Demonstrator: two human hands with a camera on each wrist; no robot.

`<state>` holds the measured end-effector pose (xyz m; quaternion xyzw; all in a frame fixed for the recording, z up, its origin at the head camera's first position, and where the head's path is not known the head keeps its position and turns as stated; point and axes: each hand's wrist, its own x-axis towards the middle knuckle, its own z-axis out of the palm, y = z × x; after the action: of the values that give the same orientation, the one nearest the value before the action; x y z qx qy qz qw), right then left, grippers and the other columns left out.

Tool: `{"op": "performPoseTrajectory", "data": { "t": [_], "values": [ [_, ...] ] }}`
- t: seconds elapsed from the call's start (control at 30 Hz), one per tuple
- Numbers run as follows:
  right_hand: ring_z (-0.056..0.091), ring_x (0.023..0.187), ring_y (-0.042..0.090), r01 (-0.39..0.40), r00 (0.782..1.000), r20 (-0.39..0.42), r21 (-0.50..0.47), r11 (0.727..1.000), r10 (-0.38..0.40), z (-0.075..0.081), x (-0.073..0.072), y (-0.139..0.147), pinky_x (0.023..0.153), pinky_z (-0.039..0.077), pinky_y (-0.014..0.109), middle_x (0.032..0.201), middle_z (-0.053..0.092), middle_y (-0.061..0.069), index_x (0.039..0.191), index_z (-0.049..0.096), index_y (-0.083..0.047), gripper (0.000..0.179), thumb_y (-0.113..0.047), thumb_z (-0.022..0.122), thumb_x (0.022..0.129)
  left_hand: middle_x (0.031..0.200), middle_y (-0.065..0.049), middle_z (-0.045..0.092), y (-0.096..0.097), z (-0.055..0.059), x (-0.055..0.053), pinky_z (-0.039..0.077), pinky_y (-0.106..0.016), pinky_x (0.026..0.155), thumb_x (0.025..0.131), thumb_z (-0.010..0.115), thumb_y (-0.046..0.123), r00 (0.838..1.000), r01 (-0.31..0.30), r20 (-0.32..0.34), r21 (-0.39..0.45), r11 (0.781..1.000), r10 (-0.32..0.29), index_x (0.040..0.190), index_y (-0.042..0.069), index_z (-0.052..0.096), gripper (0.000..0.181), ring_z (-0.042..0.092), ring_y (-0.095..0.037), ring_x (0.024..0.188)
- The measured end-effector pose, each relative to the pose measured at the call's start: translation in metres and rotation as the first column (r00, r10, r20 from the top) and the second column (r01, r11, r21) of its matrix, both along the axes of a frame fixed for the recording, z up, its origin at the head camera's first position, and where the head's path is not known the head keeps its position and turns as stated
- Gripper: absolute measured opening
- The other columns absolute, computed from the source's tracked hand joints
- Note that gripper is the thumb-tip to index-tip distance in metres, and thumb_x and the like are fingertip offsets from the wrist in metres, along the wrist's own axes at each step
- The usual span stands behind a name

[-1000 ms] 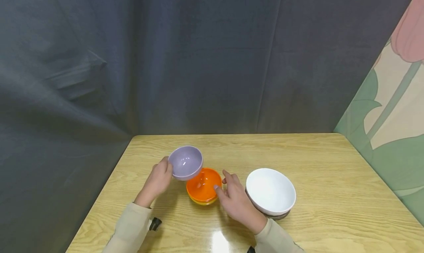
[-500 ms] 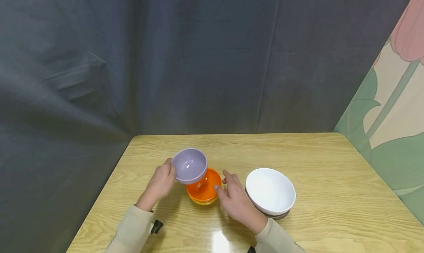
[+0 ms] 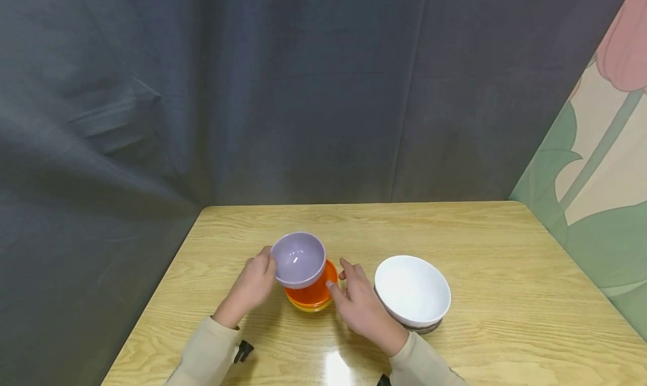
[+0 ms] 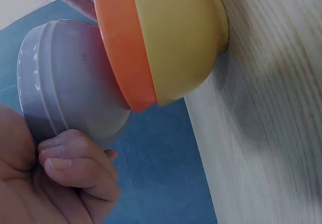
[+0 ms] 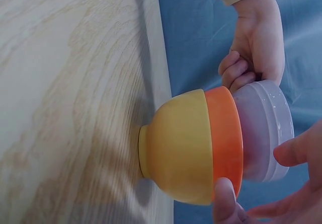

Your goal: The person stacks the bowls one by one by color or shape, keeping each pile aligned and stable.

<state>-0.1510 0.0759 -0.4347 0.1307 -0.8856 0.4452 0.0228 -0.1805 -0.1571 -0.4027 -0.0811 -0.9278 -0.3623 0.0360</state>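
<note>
In the head view, my left hand (image 3: 258, 279) pinches the rim of a purple bowl (image 3: 299, 259), thumb and curled fingers at its left side. The purple bowl hangs tilted over an orange bowl (image 3: 323, 291), overlapping its left part. The orange bowl sits nested in a yellow bowl (image 5: 178, 148), which stands on the table. My right hand (image 3: 364, 310) is at the right side of these nested bowls, fingers loosely extended. In the right wrist view, one fingertip (image 5: 225, 194) is right at the orange bowl's side and another finger reaches up near the purple bowl.
A white bowl (image 3: 413, 291) sits tilted on a darker dish (image 3: 427, 328) to the right of my right hand. The wooden table (image 3: 515, 296) ends at a dark curtain (image 3: 313, 94) behind and a flower-patterned cloth (image 3: 601, 217) on the right.
My left hand has carried the purple bowl rightward and slightly toward me, further over the orange bowl. My right hand has stayed in place.
</note>
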Motion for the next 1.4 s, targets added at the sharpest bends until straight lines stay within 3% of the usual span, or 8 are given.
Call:
{"op": "performPoseTrajectory", "data": {
  "t": [0.27,0.6,0.83,1.07,1.4],
  "values": [
    [0.046,0.071,0.009,0.004,1.000,-0.001,0.005,1.000,-0.004,0.001,0.000,-0.001,0.067,0.044,0.025,0.108,0.054,0.011,0.146,0.041,0.009,0.061,-0.027,0.058,0.099,0.112,-0.027,0.069,0.004,-0.006,0.003,0.056,-0.042,0.077,0.103,0.038,0.008,1.000,0.011,-0.012,-0.014,1.000,-0.011,0.129,-0.011,0.055,0.037,0.067,-0.025,0.086],
    [0.046,0.070,0.008,-0.005,1.000,-0.027,0.008,1.000,0.005,0.005,0.000,-0.002,0.065,0.044,0.025,0.101,0.054,0.009,0.144,0.042,0.010,0.059,-0.023,0.058,0.099,0.108,-0.027,0.069,0.009,-0.012,0.005,0.049,-0.030,0.057,0.103,0.038,0.008,1.000,0.019,0.000,-0.011,1.000,-0.019,0.129,-0.012,0.055,0.037,0.057,-0.017,0.067],
    [0.046,0.068,0.007,-0.016,0.999,-0.041,0.012,1.000,0.017,0.005,0.001,-0.002,0.063,0.044,0.023,0.097,0.052,0.003,0.141,0.047,0.009,0.052,-0.017,0.058,0.097,0.110,-0.028,0.069,0.012,-0.015,0.007,0.051,-0.032,0.062,0.103,0.037,0.009,1.000,0.023,-0.007,-0.013,1.000,-0.023,0.130,-0.011,0.055,0.038,0.060,-0.018,0.072],
    [0.045,0.069,0.006,-0.023,0.999,-0.049,0.008,1.000,0.023,0.007,0.002,-0.002,0.061,0.042,0.023,0.095,0.050,0.001,0.138,0.051,0.008,0.049,-0.014,0.059,0.095,0.115,-0.026,0.069,0.013,-0.018,0.008,0.056,-0.039,0.075,0.104,0.037,0.010,1.000,0.016,-0.017,-0.041,0.999,-0.016,0.130,-0.010,0.056,0.038,0.065,-0.021,0.088],
    [0.045,0.069,0.008,-0.034,0.998,-0.046,0.012,0.999,0.034,0.009,0.003,-0.002,0.061,0.042,0.024,0.094,0.051,0.002,0.135,0.054,0.007,0.044,-0.003,0.050,0.093,0.108,-0.026,0.070,0.015,-0.021,0.008,0.053,-0.035,0.067,0.104,0.036,0.010,0.999,0.031,-0.015,-0.046,0.998,-0.032,0.128,-0.011,0.056,0.038,0.061,-0.018,0.077]
  ]
}}
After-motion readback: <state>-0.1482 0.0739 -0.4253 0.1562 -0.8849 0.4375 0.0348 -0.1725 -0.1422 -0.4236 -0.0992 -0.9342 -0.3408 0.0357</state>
